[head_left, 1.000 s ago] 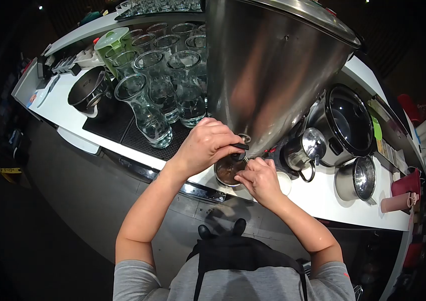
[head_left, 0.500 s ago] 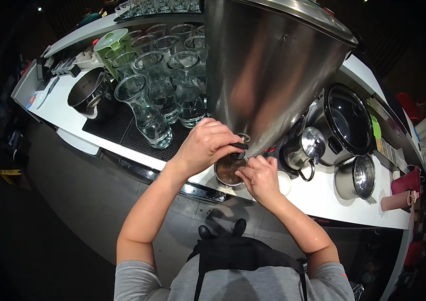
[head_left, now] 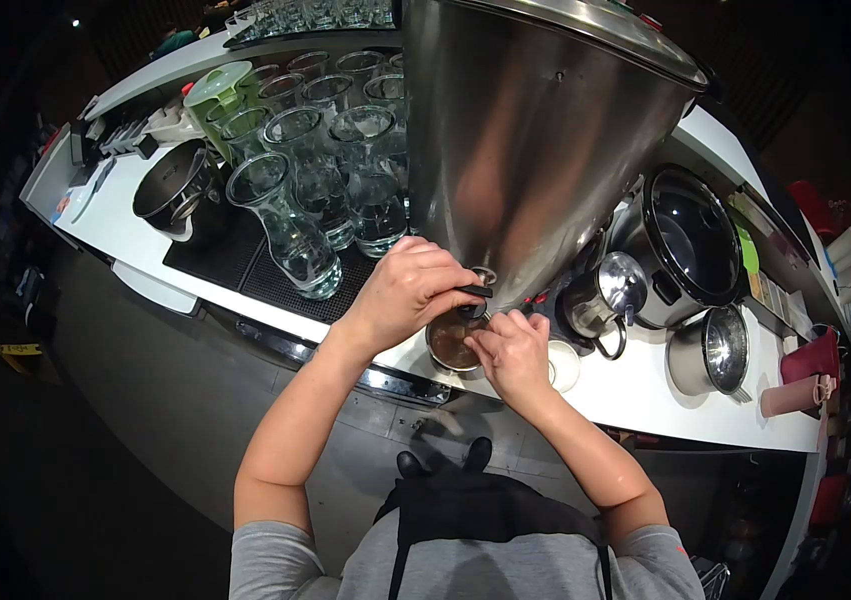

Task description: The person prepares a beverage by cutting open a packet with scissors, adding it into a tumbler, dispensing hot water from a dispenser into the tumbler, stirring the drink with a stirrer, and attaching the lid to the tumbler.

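A tall stainless-steel urn [head_left: 505,150] stands before me, with a tap low on its front. My left hand [head_left: 413,290] is closed on the tap's black lever [head_left: 473,292]. Directly below the tap is a round metal container [head_left: 448,350] with brown liquid in it, some foam on the surface. My right hand [head_left: 513,352] is closed in a pinch at the container's right rim, fingertips over the liquid; what they grip is hidden. A small white round dish [head_left: 565,367] sits just right of that hand, partly covered by it.
Glass carafes [head_left: 290,235] crowd a black mat left of the urn, beside a black pot [head_left: 177,195] and a green-lidded jug [head_left: 220,90]. To the right are a steel pitcher [head_left: 595,305], a black-rimmed cooker [head_left: 695,240], a steel pot [head_left: 710,350] and a pink bottle [head_left: 790,398].
Both hands keep almost the same place at the tap and container. The view has shifted slightly, and a little more of the white dish shows.
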The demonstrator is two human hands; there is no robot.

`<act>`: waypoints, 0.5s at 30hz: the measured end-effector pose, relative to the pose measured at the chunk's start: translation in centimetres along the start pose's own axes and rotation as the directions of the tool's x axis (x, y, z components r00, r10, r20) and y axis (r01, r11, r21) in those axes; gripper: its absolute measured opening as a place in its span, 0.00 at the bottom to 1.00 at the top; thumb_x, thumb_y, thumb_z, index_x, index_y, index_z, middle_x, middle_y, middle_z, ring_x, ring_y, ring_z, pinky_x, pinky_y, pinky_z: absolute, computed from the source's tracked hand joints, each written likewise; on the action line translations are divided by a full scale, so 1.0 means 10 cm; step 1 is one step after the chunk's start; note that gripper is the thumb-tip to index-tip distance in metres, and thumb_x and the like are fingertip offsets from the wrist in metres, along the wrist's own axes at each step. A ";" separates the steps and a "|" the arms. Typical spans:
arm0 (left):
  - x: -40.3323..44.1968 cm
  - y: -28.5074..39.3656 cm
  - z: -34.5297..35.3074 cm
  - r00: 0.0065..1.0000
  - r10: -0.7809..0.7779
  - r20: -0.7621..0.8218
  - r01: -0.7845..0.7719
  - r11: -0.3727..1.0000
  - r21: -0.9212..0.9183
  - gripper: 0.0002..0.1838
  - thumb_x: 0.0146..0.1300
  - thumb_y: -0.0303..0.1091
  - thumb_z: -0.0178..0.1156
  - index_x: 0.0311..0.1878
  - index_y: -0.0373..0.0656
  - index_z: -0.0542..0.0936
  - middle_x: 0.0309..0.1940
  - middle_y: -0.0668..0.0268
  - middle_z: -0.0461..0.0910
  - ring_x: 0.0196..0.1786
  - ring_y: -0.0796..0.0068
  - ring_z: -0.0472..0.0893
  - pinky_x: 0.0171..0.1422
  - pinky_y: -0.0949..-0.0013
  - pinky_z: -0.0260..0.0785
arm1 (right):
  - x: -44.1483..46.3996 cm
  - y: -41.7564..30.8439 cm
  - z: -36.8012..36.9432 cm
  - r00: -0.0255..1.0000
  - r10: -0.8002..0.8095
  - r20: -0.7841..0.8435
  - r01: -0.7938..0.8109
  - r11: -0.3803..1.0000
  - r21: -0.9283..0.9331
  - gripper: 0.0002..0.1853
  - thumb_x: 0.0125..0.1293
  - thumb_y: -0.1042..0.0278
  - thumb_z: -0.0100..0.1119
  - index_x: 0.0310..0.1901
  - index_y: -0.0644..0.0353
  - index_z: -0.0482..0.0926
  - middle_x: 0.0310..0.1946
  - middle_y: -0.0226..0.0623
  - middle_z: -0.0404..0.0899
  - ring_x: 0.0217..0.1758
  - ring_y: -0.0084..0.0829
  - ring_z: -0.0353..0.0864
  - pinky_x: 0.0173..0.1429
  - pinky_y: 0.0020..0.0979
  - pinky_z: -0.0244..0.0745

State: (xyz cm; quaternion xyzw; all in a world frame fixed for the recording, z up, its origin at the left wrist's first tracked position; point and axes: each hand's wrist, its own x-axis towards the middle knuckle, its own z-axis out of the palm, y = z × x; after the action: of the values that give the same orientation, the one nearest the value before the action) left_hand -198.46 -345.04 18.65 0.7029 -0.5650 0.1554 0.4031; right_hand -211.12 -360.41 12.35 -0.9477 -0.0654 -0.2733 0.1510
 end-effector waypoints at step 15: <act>0.01 -0.04 0.00 1.000 0.000 0.017 0.000 1.000 -0.013 0.07 0.51 0.35 0.68 0.33 0.46 0.84 0.25 0.69 0.80 0.32 0.70 0.78 0.45 0.67 0.65 | -0.03 0.02 -0.01 1.000 0.030 -0.003 -0.031 0.998 -0.047 0.06 0.51 0.66 0.66 0.22 0.55 0.81 0.23 0.29 0.68 0.32 0.31 0.69 0.40 0.36 0.56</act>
State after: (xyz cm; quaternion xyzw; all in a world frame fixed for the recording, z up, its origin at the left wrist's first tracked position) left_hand -198.10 -345.08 18.55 0.7015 -0.5695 0.1458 0.4029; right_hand -211.36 -360.65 12.22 -0.9516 -0.0443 -0.2736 0.1330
